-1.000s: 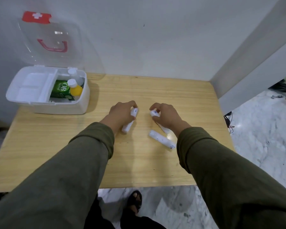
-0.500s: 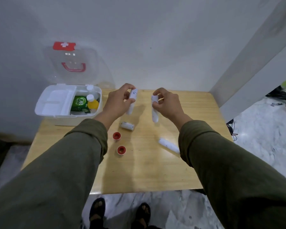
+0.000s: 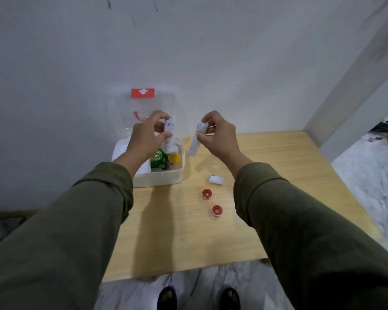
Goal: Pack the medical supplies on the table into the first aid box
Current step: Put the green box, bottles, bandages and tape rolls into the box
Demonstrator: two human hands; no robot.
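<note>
— While both rolls hang above the counter (image 3: 267,166), which way do they run?
— Left hand (image 3: 147,139) pinches a bandage roll (image 3: 169,139) upright over the first aid box (image 3: 166,177); right hand (image 3: 218,136) pinches another roll (image 3: 196,142), seemingly tilted, lower end leftward.

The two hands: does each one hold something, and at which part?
Yes. The left hand pinches a white roll around its upper half, above the first aid box. The right hand pinches another white roll near its top end.
</note>
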